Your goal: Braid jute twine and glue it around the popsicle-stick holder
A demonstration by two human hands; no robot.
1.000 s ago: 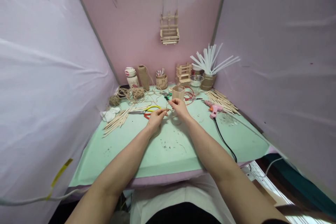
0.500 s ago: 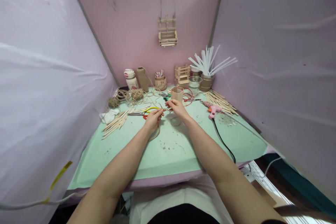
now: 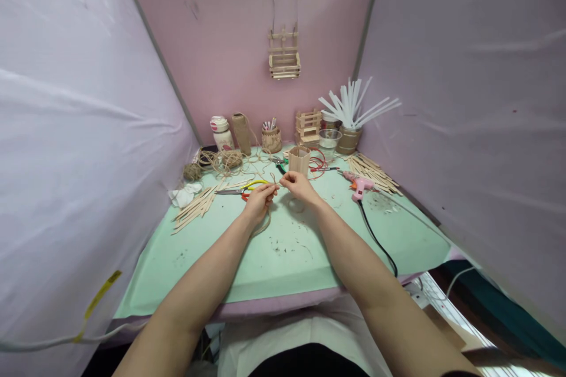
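Note:
Over the middle of the table, my left hand [image 3: 262, 200] pinches a length of brown twine [image 3: 266, 225], which hangs in a loop below the fingers. Close beside it, my right hand [image 3: 299, 185] is closed in a pinch on the same twine, a short end of which sticks up between the hands. Just behind my right hand stands a small cup made of wooden sticks [image 3: 299, 160]. Scissors with yellow and red handles [image 3: 234, 191] lie to the left of my left hand. Green-handled pliers [image 3: 280, 166] rest behind the hands.
Wooden sticks lie in piles at left [image 3: 198, 206] and right [image 3: 374, 174]. A pink glue gun [image 3: 362, 187] with a black cord is on the right. Tangled twine [image 3: 221, 160], a bottle [image 3: 221, 134], a clear plastic cup [image 3: 329, 140] and a pot of white strips [image 3: 349, 139] stand behind.
My right hand has shifted slightly down and the twine's short end now points up between the hands. My left hand stays almost in place, still pinching.

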